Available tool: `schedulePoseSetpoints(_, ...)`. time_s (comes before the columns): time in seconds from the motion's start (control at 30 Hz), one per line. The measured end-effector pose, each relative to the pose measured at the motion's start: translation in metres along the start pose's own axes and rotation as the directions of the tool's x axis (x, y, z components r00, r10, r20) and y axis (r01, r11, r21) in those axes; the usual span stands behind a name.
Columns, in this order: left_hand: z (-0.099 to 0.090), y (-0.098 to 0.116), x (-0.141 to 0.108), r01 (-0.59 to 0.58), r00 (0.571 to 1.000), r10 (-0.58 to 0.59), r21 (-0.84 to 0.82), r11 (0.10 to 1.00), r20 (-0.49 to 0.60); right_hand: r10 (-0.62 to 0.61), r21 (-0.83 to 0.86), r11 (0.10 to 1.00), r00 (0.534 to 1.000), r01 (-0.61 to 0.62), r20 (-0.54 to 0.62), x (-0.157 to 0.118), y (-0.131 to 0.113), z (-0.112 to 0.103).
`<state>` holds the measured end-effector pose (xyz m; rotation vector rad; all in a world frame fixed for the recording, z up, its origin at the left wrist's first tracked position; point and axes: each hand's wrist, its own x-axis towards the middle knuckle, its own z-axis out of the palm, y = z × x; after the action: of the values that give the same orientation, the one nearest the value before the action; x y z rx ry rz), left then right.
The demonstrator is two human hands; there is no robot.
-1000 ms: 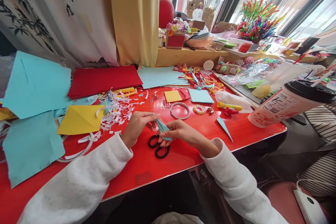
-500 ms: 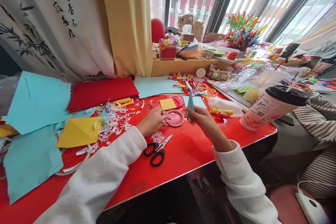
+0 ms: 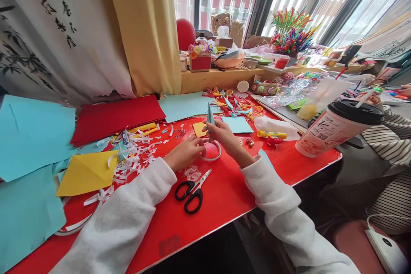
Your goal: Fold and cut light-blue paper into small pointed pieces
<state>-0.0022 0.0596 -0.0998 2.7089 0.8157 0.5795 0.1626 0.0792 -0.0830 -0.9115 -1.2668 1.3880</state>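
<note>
In the head view, our right hand point(image 3: 226, 135) grips a folded blue paper piece point(image 3: 209, 114) between its fingers, point up, just above the desk point(image 3: 231, 199) and at twelve o'clock from a pale ring point(image 3: 219, 150) that looks like a roll of tape. Our left hand point(image 3: 184, 153) is at the ring's nine o'clock side, fingers curled against it – whether they pinch it or only touch it, we cannot tell.

We judge the step in hand to be getting tape for the folded piece. The next move would call for a steady hold on the ring and a free tape end, with the paper's folds kept pressed together. The scissors point(image 3: 194, 187) lie towards seven o'clock from the ring, blades slightly parted – near enough for a cut.
</note>
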Motion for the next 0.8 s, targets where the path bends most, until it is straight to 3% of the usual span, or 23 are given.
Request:
schedulePoseSetpoints(0.1,-0.017,0.006,0.000,0.048,0.999,-0.047,-0.111,0.993,0.005,0.058,0.123,0.991,0.998,-0.055,-0.021,0.003,0.000,-0.012)
schedulePoseSetpoints(0.17,-0.037,0.012,0.000,0.179,0.982,-0.190,-0.227,0.957,-0.024,0.042,0.166,0.986,0.998,-0.032,-0.056,0.007,-0.001,-0.022)
schedulePoseSetpoints(0.23,-0.058,0.017,-0.002,0.271,0.928,-0.338,-0.336,0.902,-0.158,0.028,0.159,0.987,0.998,-0.019,-0.057,0.010,-0.001,-0.028)
schedulePoseSetpoints(0.33,-0.087,0.021,-0.007,0.244,0.813,-0.460,-0.508,0.826,-0.358,0.047,0.108,0.993,0.999,-0.044,-0.022,0.009,0.001,-0.028)
schedulePoseSetpoints(0.4,-0.099,0.020,-0.010,0.199,0.740,-0.520,-0.599,0.776,-0.427,0.061,0.064,0.996,0.998,-0.061,0.005,0.006,0.002,-0.023)
schedulePoseSetpoints(0.47,-0.105,0.017,-0.014,0.177,0.707,-0.566,-0.668,0.722,-0.425,0.074,0.031,0.997,0.997,-0.075,0.034,0.003,0.003,-0.017)
schedulePoseSetpoints(0.57,-0.100,0.010,-0.015,0.258,0.729,-0.588,-0.654,0.711,-0.351,0.078,-0.014,0.997,0.993,-0.078,0.088,-0.001,0.002,-0.011)
schedulePoseSetpoints(0.67,-0.084,0.005,-0.013,0.381,0.758,-0.530,-0.400,0.833,-0.381,0.056,-0.077,0.996,0.989,-0.045,0.135,-0.006,0.000,-0.007)
schedulePoseSetpoints(0.73,-0.072,0.004,-0.010,0.392,0.797,-0.443,-0.206,0.896,-0.410,0.030,-0.136,0.991,0.986,-0.008,0.164,-0.009,-0.002,-0.006)
schedulePoseSetpoints(0.8,-0.061,0.004,-0.008,0.374,0.857,-0.386,-0.103,0.922,-0.343,0.004,-0.184,0.982,0.980,0.034,0.200,-0.012,-0.004,-0.004)
